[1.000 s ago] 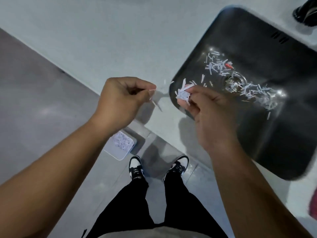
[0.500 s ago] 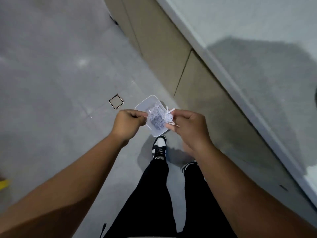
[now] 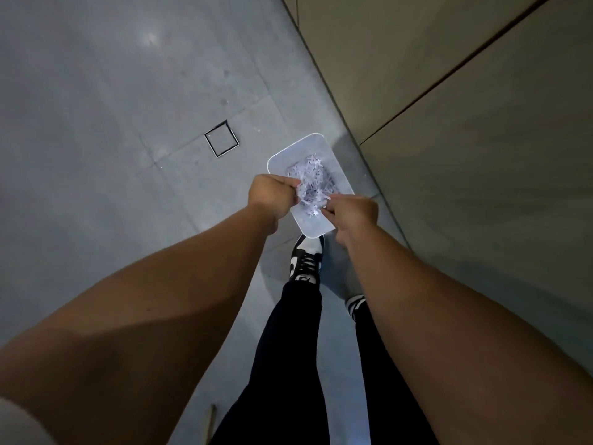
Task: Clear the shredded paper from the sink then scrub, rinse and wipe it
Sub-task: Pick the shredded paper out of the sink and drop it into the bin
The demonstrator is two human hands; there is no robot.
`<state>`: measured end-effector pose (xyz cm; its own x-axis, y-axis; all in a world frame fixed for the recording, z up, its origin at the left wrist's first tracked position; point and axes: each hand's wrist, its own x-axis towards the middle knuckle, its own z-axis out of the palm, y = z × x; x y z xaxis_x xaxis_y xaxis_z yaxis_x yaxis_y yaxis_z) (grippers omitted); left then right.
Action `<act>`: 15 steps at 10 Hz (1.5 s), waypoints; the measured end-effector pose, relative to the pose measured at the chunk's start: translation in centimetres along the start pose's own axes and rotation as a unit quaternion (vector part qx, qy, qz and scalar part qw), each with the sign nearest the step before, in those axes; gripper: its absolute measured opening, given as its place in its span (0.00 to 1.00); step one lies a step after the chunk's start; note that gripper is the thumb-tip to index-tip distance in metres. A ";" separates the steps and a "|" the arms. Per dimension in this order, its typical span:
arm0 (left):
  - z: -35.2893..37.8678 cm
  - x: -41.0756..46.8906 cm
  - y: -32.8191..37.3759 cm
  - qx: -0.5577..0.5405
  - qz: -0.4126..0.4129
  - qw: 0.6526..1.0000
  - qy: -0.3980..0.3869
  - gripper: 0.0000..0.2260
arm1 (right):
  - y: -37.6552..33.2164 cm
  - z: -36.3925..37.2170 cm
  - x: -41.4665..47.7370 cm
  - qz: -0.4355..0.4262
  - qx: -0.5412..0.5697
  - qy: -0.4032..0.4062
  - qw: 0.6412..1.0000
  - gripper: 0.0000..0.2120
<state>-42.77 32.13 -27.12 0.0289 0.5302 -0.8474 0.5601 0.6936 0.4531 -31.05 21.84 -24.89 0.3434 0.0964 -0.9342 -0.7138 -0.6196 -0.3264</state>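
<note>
**A:** What did the head view show?

**B:** A person looked down at a grey floor (image 3: 96, 123). A white tub (image 3: 313, 229) stood on it, just beside a beige cabinet (image 3: 449, 123), and shreds (image 3: 313, 179) lay heaped inside. The left hand (image 3: 272, 195) and right hand (image 3: 351, 213) hung over the tub, close together; each had its fingers curled, pinching a few shreds.

**A:** So the paper was out of the sink?

**B:** This much was; some lay in the tub, some sat in the fingers. The sink was out of frame, so how much lay in it could not be told.

**A:** What could go wrong?

**B:** By my judgement, the shreds were light and the hands looked well above the tub; dropped from there, strips could drift past the rim onto the floor, or towards the drain (image 3: 221, 138) nearby. Any damp strips could cling to the fingertips and travel back to the sink. A shoe (image 3: 306, 261) stood right at the tub's near end, so a step could tip it.

**A:** What was hard to make out?

**B:** The palms faced away, so what each hand enclosed was hidden; where the pinched strips ended and the heap began was unclear. The hands covered part of the tub's rim; its depth could not be read from above; the other shoe sat mostly behind the right forearm.
</note>
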 end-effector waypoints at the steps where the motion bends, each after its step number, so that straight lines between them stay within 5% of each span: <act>1: 0.6 1.7 -0.2 0.025 0.008 1.000 0.015 0.14 | 1.0 1.7 2.5 0.009 -0.039 0.012 0.999 0.10; 2: 0.9 2.5 -0.1 0.040 0.021 0.998 0.035 0.10 | 1.0 2.6 3.4 0.025 -0.028 0.074 0.997 0.07; 5: 1.6 3.1 0.0 0.016 0.004 1.000 -0.002 0.02 | 1.2 3.2 4.1 0.063 0.039 0.080 0.994 0.05; 8: 1.9 2.1 0.6 -0.105 -0.051 0.991 -0.069 0.13 | 1.7 2.8 4.3 0.013 -0.005 0.071 0.997 0.06; 10: 1.8 2.1 0.3 -0.103 -0.055 0.991 -0.062 0.13 | 1.9 2.7 4.2 0.047 0.068 0.038 0.996 0.03; 13: 2.2 2.2 -1.8 0.154 0.084 0.982 -0.067 0.02 | 1.4 2.0 2.8 0.057 0.143 -0.030 0.988 0.14; 15: 3.8 1.6 -1.6 0.198 0.105 0.973 -0.058 0.05 | 1.3 1.1 2.3 0.061 0.166 -0.048 0.983 0.11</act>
<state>-40.45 30.02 -30.28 0.2572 0.5653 -0.7837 0.8059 0.3220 0.4968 -31.87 22.13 -27.61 0.1950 0.1200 -0.9734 -0.9117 -0.3438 -0.2250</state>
